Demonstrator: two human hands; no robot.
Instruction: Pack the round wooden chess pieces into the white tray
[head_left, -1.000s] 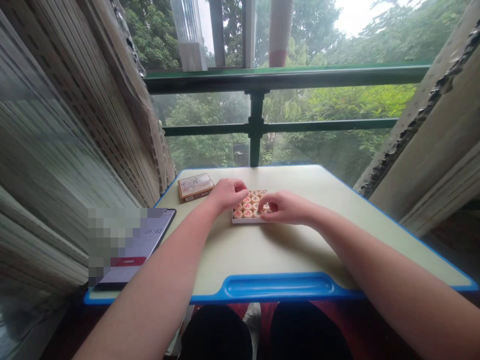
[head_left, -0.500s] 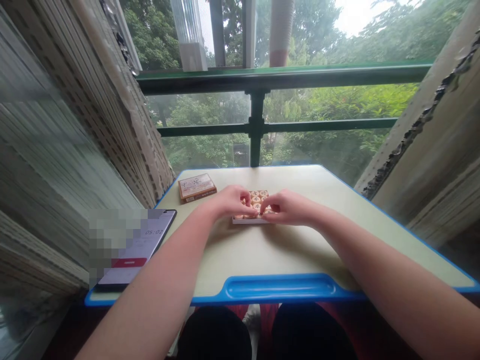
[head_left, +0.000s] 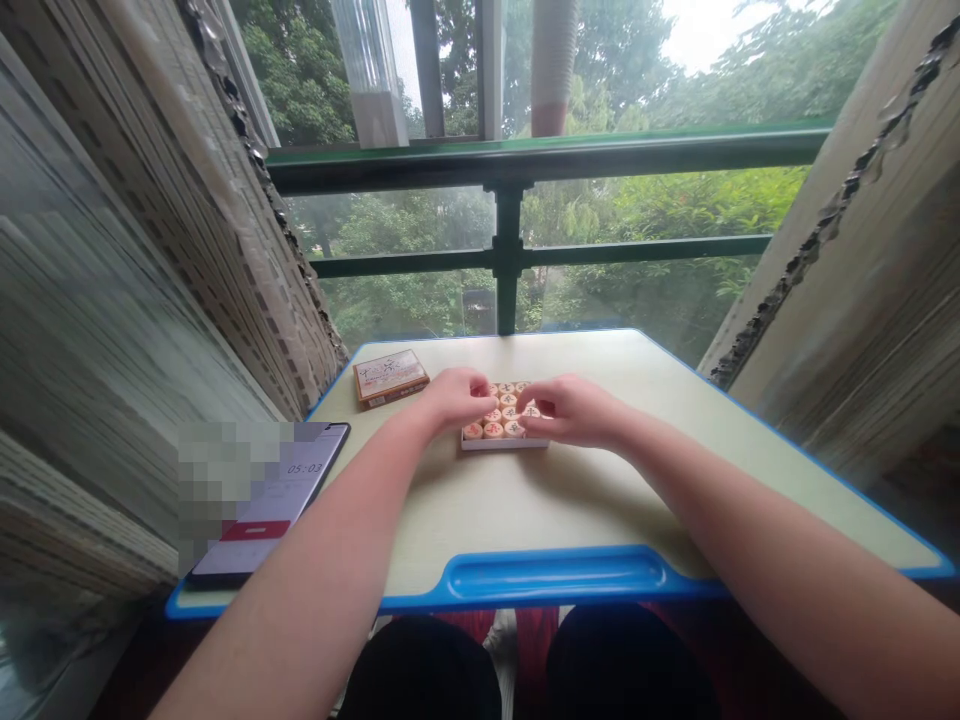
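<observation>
Round wooden Chinese chess pieces (head_left: pixel 493 430) with red and dark characters fill a shallow white box tray (head_left: pixel 502 445) in rows. My left hand (head_left: pixel 463 396) is over the tray's left side, thumb and fingers curled together by the pieces there. Whatever lies between those fingertips is hidden. Over the right side, my right hand (head_left: pixel 570 408) has its thumb and index finger bent down at a piece near the front, closed around its edge as far as I can see. Parts of the back and right rows are covered by my hands.
A printed cardboard lid (head_left: pixel 391 377) rests at the table's back left. A phone (head_left: pixel 277 500) showing a timer lies near the left edge. The pale table (head_left: pixel 480 520) has a blue rim and a blue molded groove (head_left: pixel 555 574) in front. Behind stands a green railing (head_left: pixel 508 240), with curtains either side.
My left hand has drawn back from the front of the tray, its thumb rising toward the upper-left pieces, so more front pieces show. My right hand has shifted only slightly.
</observation>
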